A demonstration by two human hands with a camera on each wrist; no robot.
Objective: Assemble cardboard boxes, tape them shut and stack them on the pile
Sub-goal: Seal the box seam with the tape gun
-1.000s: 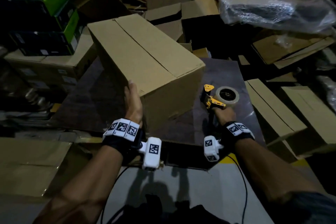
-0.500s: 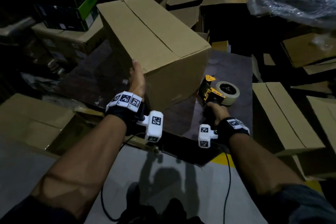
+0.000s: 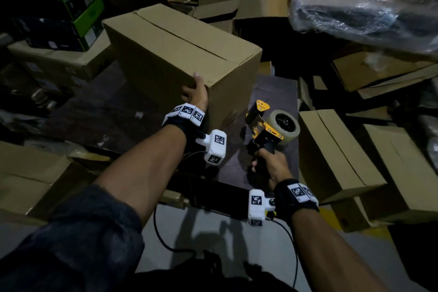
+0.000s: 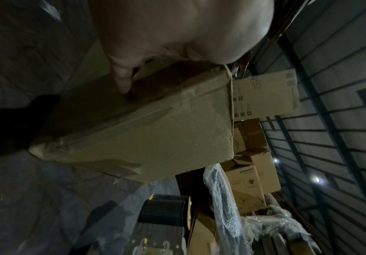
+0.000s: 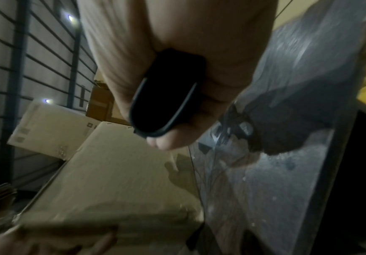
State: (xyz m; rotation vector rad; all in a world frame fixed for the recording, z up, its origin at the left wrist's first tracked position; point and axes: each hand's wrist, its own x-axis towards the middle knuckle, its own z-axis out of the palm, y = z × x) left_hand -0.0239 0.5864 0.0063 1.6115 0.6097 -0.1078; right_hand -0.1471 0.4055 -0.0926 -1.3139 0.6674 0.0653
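A closed brown cardboard box (image 3: 177, 50) stands on the dark table (image 3: 275, 92), its top seam untaped. My left hand (image 3: 195, 92) grips its near corner, thumb reaching the top edge. In the left wrist view a fingertip (image 4: 124, 86) presses into the box (image 4: 155, 129), whose underside shows clear tape. My right hand (image 3: 267, 166) grips the black handle of a yellow tape dispenser (image 3: 265, 123) with its tape roll (image 3: 284, 123), held above the table just right of the box. The right wrist view shows the handle (image 5: 166, 94) inside my curled fingers.
Assembled boxes (image 3: 331, 149) lie to the right of the table. A plastic-wrapped bundle (image 3: 355, 7) sits at the back right. Green-and-black cartons (image 3: 71, 7) are stacked at the back left. Flattened cardboard (image 3: 28, 180) lies at the near left.
My right hand has lifted the tape dispenser off the table and drawn it toward me. My left hand has shifted from the box's left side to its near corner.
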